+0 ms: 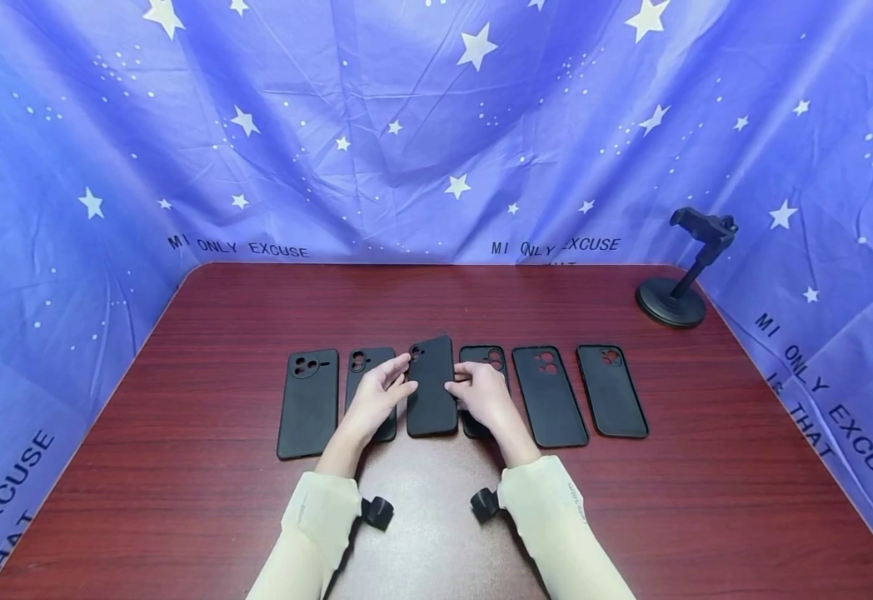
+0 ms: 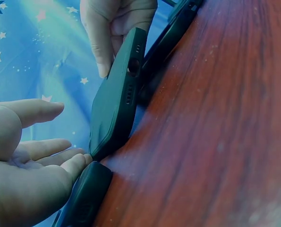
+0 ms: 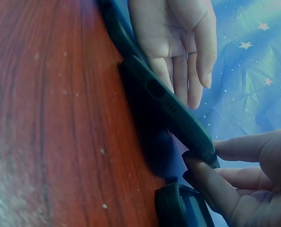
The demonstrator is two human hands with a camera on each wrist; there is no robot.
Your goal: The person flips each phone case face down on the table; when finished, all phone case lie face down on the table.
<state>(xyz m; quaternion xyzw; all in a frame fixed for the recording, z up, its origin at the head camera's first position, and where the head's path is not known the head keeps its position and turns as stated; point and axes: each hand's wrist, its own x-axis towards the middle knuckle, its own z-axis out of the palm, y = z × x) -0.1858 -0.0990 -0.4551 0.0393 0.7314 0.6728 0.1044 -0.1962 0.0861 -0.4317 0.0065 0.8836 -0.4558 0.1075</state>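
A black phone case (image 1: 432, 392) is at the middle of a row, back side up, its right edge tilted off the table. My right hand (image 1: 485, 395) pinches that raised edge, thumb on top and fingers beneath, as the right wrist view shows. At the opposite edge is my left hand (image 1: 375, 402), its fingers stretched out and the thumb apart; in the left wrist view its fingertips touch the case's lower edge (image 2: 113, 118). Beneath my left hand lies another phone case (image 1: 387, 428). A further phone case (image 1: 474, 427), inner side up, is partly hidden by my right hand.
A phone case (image 1: 307, 417) lies back up at the row's left end. Two more, a phone case (image 1: 554, 408) and a phone case (image 1: 616, 400), lie at the right. A black phone stand (image 1: 672, 302) is at the table's back right corner, before a starry blue curtain (image 1: 406, 192).
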